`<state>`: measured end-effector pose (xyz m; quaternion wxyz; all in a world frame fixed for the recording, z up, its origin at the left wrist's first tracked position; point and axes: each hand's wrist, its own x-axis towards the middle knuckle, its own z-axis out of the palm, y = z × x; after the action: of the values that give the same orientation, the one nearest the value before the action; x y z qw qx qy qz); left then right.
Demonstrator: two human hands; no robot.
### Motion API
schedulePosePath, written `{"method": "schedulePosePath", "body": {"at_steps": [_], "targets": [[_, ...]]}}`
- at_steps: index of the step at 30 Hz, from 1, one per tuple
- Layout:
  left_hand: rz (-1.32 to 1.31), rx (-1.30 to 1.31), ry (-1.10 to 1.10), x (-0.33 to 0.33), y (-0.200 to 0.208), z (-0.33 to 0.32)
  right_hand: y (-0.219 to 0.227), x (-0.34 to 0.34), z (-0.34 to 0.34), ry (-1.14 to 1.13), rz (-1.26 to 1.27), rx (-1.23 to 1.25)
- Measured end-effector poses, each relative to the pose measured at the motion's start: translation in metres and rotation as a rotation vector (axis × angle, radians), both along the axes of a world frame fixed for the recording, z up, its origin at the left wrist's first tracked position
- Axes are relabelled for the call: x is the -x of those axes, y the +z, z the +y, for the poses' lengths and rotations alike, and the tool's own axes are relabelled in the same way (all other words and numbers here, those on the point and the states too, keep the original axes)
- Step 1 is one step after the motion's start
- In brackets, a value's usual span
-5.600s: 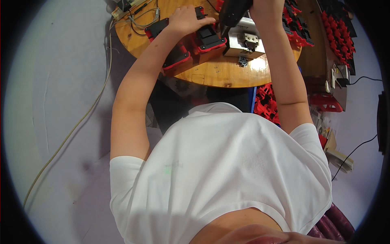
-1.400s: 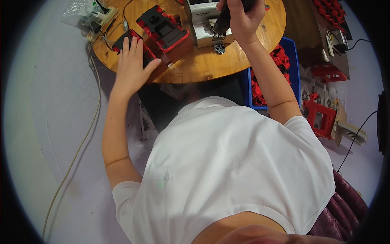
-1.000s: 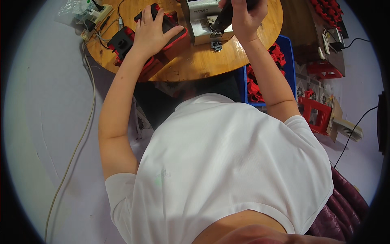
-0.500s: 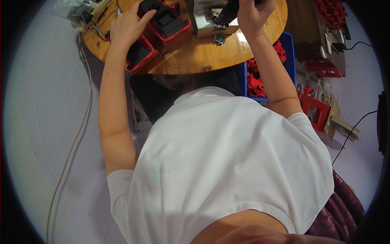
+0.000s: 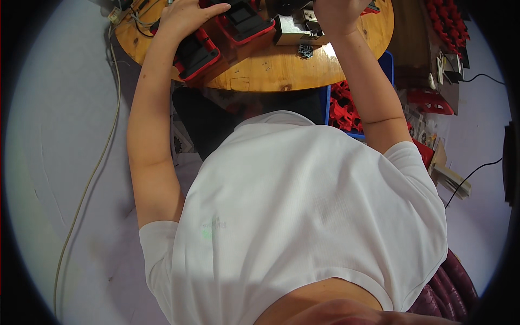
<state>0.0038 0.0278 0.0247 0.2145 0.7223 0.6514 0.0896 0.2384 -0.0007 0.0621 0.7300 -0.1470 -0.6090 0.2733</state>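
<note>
My left hand [image 5: 187, 19] reaches to the upper edge, over red-rimmed black cases on the round wooden table [image 5: 260, 76]. Its thumb is stretched out toward the upper case [image 5: 241, 19]; the other fingers are partly cut off. A second case [image 5: 197, 54] lies below that hand. My right hand [image 5: 341, 13] is closed around a black hand-held tool [image 5: 290, 5], mostly out of frame, its exact kind unclear. Under the tool stands a shiny box [image 5: 290, 32] with small metal parts on top. A little pile of screws [image 5: 305, 51] lies in front of the box.
A blue crate [image 5: 326, 103] with red plastic parts [image 5: 344, 108] stands below the table's right edge. More red parts [image 5: 447, 24] lie at the far right. A pale cable [image 5: 97, 157] runs down the left side. Thin cords [image 5: 143, 21] lie at the table's left edge.
The view has shifted, so the table sits higher and farther right. My right hand and the black tool have moved up, partly out of frame. My left hand stays by the cases.
</note>
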Motion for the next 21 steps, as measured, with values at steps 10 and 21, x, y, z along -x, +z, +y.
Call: {"method": "schedulePosePath", "body": {"at_steps": [10,21], "targets": [[-0.016,-0.131,-0.078,0.003,-0.004,-0.002,-0.008,0.01,0.004,-0.001,-0.014,0.082],[-0.073,-0.037,-0.053,-0.003,0.005,-0.005,-0.012,0.028,0.01,0.008,-0.212,-0.02]]}}
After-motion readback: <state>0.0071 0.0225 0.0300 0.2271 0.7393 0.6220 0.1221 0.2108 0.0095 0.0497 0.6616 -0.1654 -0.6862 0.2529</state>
